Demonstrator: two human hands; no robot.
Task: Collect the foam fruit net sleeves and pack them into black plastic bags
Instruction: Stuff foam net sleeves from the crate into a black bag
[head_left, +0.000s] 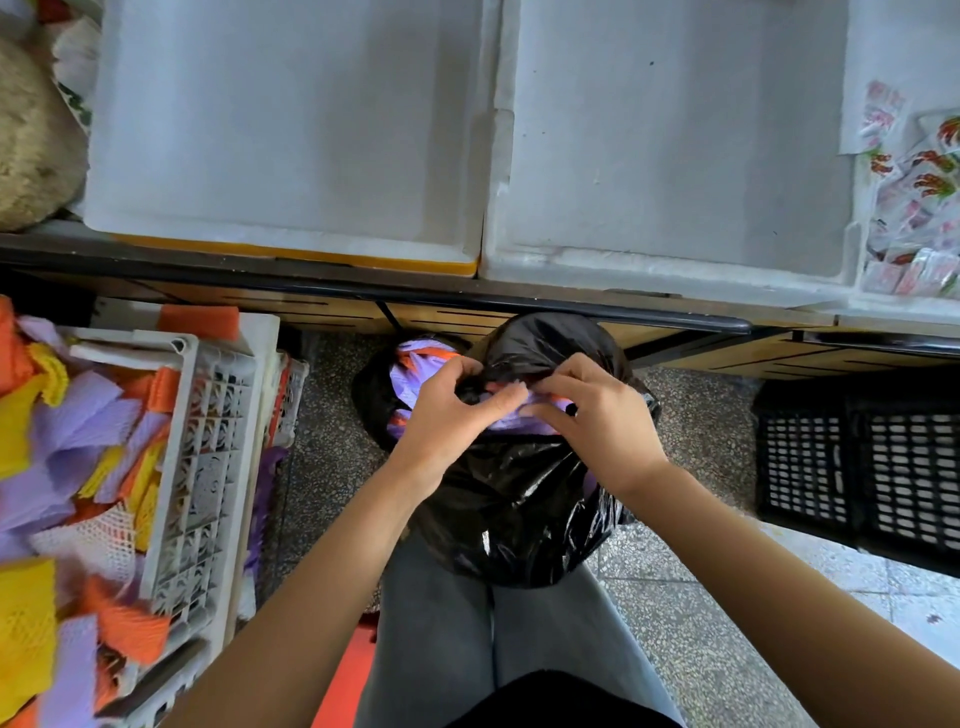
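The black bag (519, 499), on the floor (701, 597) between the knees (431, 597), is pinched at its rim (501, 379) by the left hand (447, 415) and right hand (597, 421) over purple foam sleeves (511, 420). It is judged light, springy and slippery; the gathered rim should be gripped.

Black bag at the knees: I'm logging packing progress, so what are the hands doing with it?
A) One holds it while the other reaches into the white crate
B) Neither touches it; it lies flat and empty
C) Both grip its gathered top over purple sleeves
C: the left hand and right hand both pinch the bunched mouth of the bulging black bag, with purple sleeves showing between them.
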